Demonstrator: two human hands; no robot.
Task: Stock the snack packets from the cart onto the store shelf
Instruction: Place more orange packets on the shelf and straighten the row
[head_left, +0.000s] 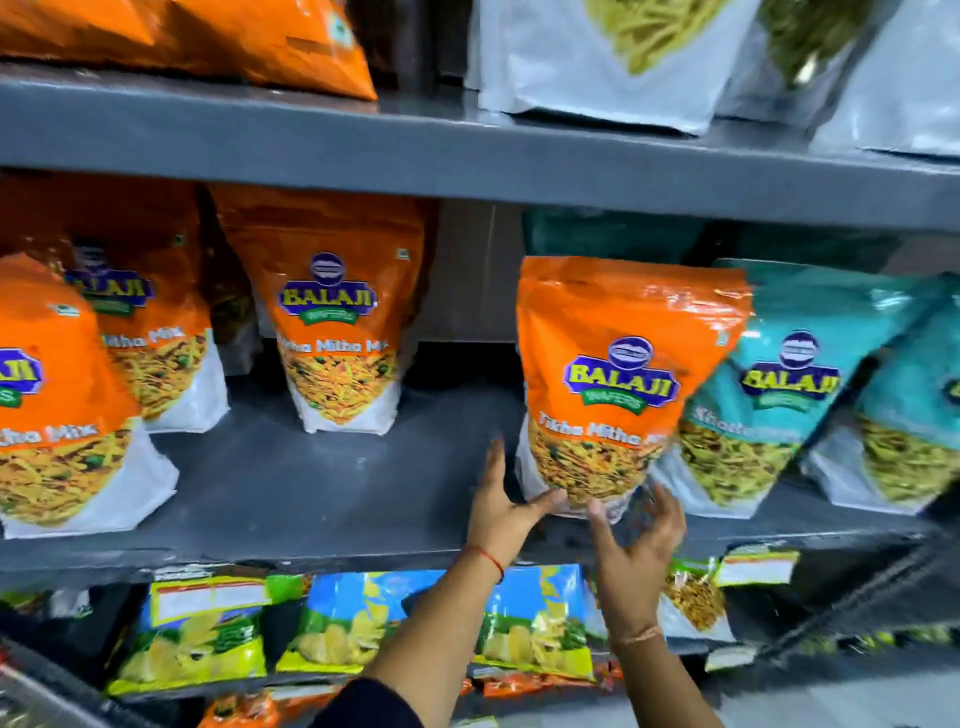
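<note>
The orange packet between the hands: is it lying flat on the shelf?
No. The orange packet stands upright on the grey shelf, with the left hand and right hand at its base.

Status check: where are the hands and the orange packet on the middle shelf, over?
Left hand and right hand open at the base of the orange Balaji snack packet. Packet upright on grey metal shelf, overlapping teal Balaji packet. Nothing blocking.

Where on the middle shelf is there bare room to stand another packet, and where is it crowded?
Free: the grey middle shelf between the upright orange packet and the orange packet at the left hand and right hand. Crowded: the teal packets on the right and the overlapping orange packets far left.
</note>
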